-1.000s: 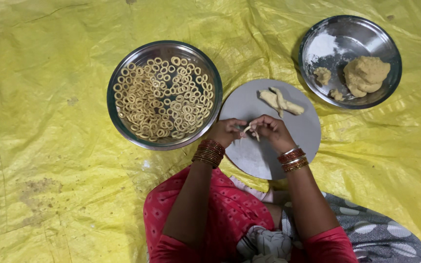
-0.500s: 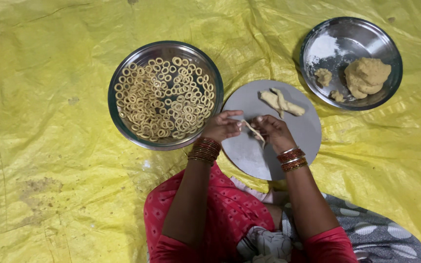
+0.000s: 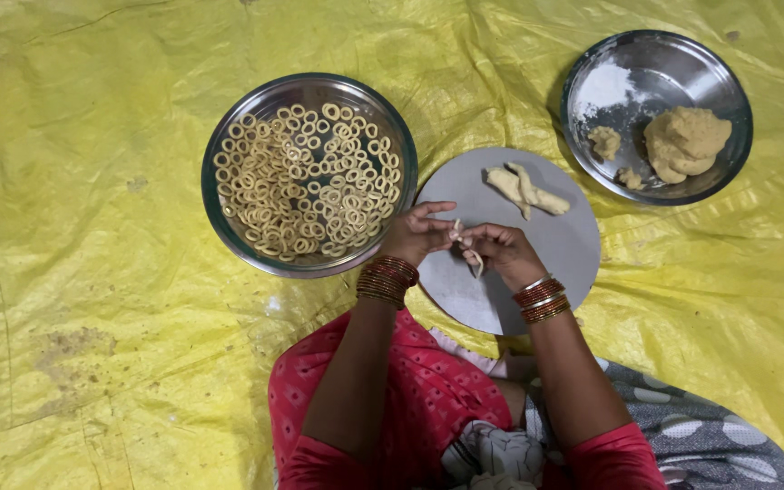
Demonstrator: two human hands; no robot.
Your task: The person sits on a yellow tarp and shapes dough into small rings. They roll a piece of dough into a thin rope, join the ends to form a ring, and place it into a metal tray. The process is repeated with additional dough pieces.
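My left hand (image 3: 417, 234) and my right hand (image 3: 501, 253) meet over the near edge of a round grey board (image 3: 555, 245). Between their fingertips they pinch a thin strip of pale dough (image 3: 466, 247), one end hanging down toward the board. Both wrists wear red and gold bangles. More rolled dough strips (image 3: 526, 189) lie on the far part of the board. To the left stands a steel plate (image 3: 229, 227) filled with several small dough rings (image 3: 306, 177).
A steel bowl (image 3: 723, 86) at the far right holds a lump of dough (image 3: 685, 142), small bits and some white flour. Everything rests on a wrinkled yellow sheet (image 3: 83, 272). My knees in red and grey patterned cloth fill the bottom edge.
The hands stay at the board's near edge. They have drawn slightly apart and back together while working the dough strip, which now hangs between the fingertips.
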